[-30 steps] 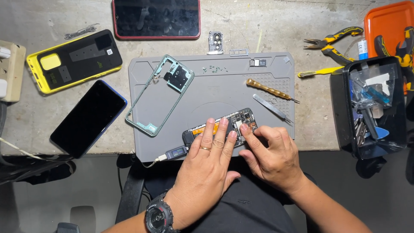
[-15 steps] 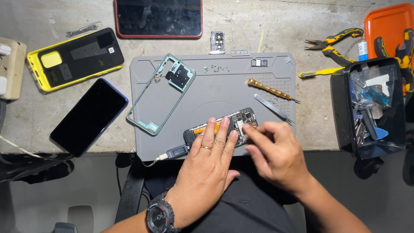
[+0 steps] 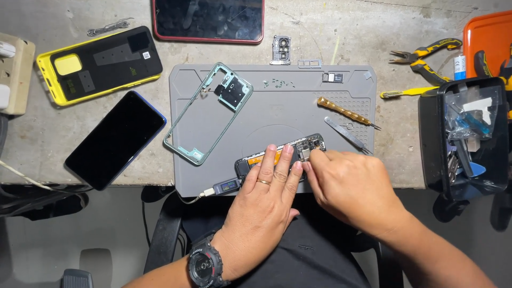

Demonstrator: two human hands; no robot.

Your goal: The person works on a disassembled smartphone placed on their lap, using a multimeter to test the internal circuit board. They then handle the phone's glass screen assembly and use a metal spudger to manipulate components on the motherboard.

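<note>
An opened phone point(image 3: 298, 148) with its circuit board bare lies near the front edge of the grey work mat point(image 3: 277, 112). My left hand point(image 3: 266, 197), with a ring and a black wristwatch, lies flat on the phone's lower half and presses it down. My right hand point(image 3: 349, 184) has its fingertips on the board at the phone's upper end; whether it pinches a part is hidden. A small tester plug with a cable point(image 3: 221, 188) is joined to the phone's left end.
A teal phone frame point(image 3: 205, 112), a brown-handled screwdriver point(image 3: 346, 112), tweezers point(image 3: 346, 134) and small screws point(image 3: 278, 82) lie on the mat. A dark phone point(image 3: 114, 140), a yellow case point(image 3: 98, 64), a tablet point(image 3: 208, 18), pliers point(image 3: 426, 56) and a black parts box point(image 3: 466, 133) surround it.
My right hand has shifted up and right along the phone, its fingertips now at the upper end of the board. My left hand stays pressed on the phone.
</note>
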